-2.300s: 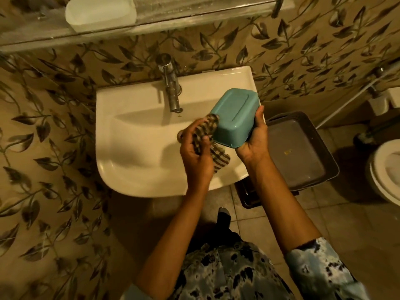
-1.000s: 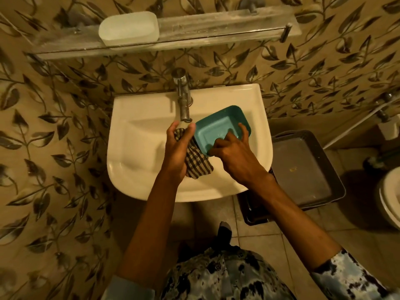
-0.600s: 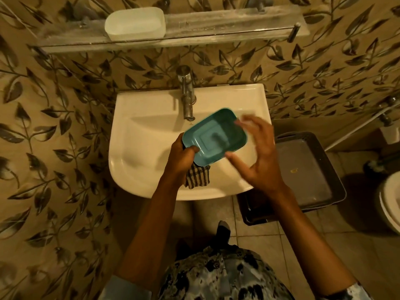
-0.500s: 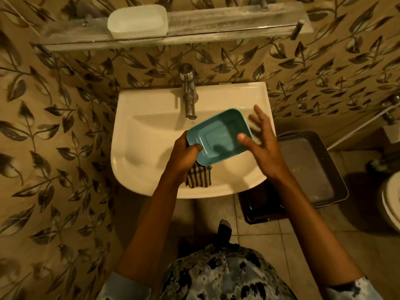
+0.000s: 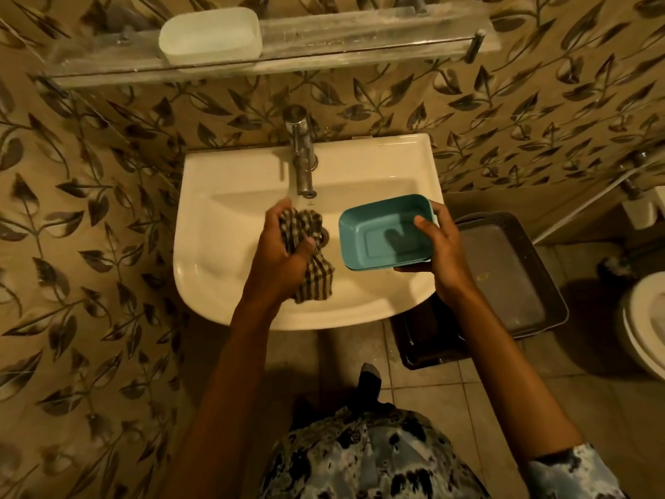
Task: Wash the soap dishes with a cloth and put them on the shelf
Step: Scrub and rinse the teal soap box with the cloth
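Leaf-patterned wall tiles surround a white ceramic wall-mounted basin with a chrome pillar tap at its back edge. Above it, a frosted glass shelf is fixed to the wall, and a translucent white plastic soap dish is seen resting on its left part. Over the basin bowl, the left hand is clenched around a bunched brown-and-white checked cloth, one end of which hangs below the fist. The right hand is closed on a teal rectangular plastic soap dish, held open side up above the basin's right side, thumb over the near rim. Dish and cloth are held apart. A dark plastic tray is noted on the floor right of the basin.
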`<state>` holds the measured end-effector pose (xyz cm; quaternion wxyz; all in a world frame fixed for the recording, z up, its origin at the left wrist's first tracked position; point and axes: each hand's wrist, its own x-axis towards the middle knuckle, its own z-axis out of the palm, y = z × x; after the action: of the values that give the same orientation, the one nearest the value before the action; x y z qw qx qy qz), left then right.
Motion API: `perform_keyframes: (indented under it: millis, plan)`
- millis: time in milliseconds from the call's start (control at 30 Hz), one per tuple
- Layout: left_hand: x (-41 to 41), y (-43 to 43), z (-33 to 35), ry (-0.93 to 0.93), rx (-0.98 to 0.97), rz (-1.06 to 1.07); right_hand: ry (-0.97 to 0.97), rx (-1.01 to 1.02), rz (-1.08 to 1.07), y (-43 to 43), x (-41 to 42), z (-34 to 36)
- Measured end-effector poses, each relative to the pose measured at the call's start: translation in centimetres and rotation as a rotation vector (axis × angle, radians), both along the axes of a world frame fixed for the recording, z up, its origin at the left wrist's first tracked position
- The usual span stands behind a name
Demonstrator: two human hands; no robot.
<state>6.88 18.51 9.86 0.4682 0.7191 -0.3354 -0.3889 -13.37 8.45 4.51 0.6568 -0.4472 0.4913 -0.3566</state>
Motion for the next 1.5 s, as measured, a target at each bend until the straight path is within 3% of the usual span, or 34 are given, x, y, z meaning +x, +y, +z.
perform_keyframes:
  millis: [133,300,500,633,733,900,1000,1100,1167,1233,1333,1367,1433,1500]
  plan:
    - [-3.6,-0.1,2.4,-0.334,-0.218,-0.115,0.034,-0.064,-0.007,0.9,0.9,-0.2]
    - [-7.0,-2.9,1.1,-0.659,0.007,-0.276,0.092,-0.258,-0.023,2.0,2.1,-0.3]
    - [-8.9,-4.9,-0.5,-0.653,0.216,-0.070,0.128,-0.340,-0.124,2.3,3.1,-0.5]
    - [-8.6,-4.8,-0.3,-0.842,0.295,-0.132,0.182,-0.472,-0.225,2.2,2.8,-0.8]
    - [-8.3,-5.2,0.1,-0.790,0.301,-0.161,0.126,-0.522,-0.299,2.2,3.2,-1.3]
    - [-10.2,-5.7,0.8,-0.518,0.139,-0.305,0.131,-0.155,-0.134,4.3,2.4,-3.8]
    - [-9.4,-5.7,0.3,-0.692,0.150,-0.340,0.100,-0.425,-0.294,3.9,2.7,-2.4]
    - [-7.6,-5.7,-0.5,-0.873,0.224,-0.121,0.090,-0.519,-0.331,3.2,3.2,-1.5]
    - [-7.3,-6.0,-1.0,-0.833,0.245,-0.023,0.116,-0.549,-0.371,3.4,3.8,-1.5]
    - [-8.0,-6.1,-1.0,-0.665,0.172,0.034,0.118,-0.527,-0.304,3.7,3.8,-2.0]
    - [-9.3,-6.5,-0.6,-0.305,0.059,-0.062,0.250,-0.158,-0.071,3.9,3.0,-3.8]
    - [-9.2,-6.6,-0.5,-0.217,0.049,-0.167,0.240,-0.162,-0.091,3.8,2.6,-3.6]
    - [-8.3,-6.9,-0.4,-0.067,0.064,-0.385,0.189,-0.380,-0.208,2.9,2.7,-2.6]
    - [-7.6,-7.3,-0.7,-0.020,0.139,-0.458,0.204,-0.450,-0.189,2.1,3.4,-1.5]
